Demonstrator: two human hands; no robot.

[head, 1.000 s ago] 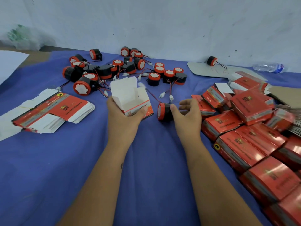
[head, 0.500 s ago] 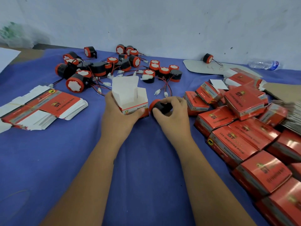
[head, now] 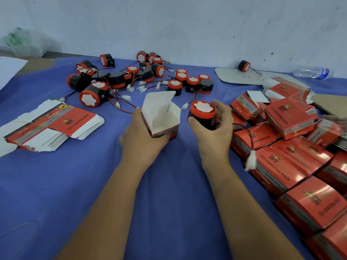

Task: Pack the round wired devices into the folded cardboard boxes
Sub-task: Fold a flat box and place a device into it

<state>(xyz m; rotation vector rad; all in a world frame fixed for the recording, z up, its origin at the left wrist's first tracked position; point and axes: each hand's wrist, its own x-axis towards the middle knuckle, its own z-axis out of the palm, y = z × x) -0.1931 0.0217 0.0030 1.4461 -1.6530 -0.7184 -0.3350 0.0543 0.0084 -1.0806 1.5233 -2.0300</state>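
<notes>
My left hand (head: 142,136) grips an open red and white cardboard box (head: 162,115), its top flap standing up and its white inside showing. Just to the right of it, my right hand (head: 216,132) holds a round black device with a red rim and white face (head: 202,112), lifted off the cloth with its face up. Its wire hangs down to the right and ends in a white plug (head: 251,161). Box and device are close but apart. Several more round wired devices (head: 120,79) lie scattered at the back of the blue cloth.
A stack of flat unfolded boxes (head: 56,124) lies at the left. Many closed red boxes (head: 293,162) are piled along the right side. A plastic water bottle (head: 311,73) and a pale flat board (head: 242,77) with one device lie at the back right, near the wall.
My right hand closed on the device lying on the cloth, lifted it and turned its white face up; its wire now dangles. The box in my left hand stands more upright.
</notes>
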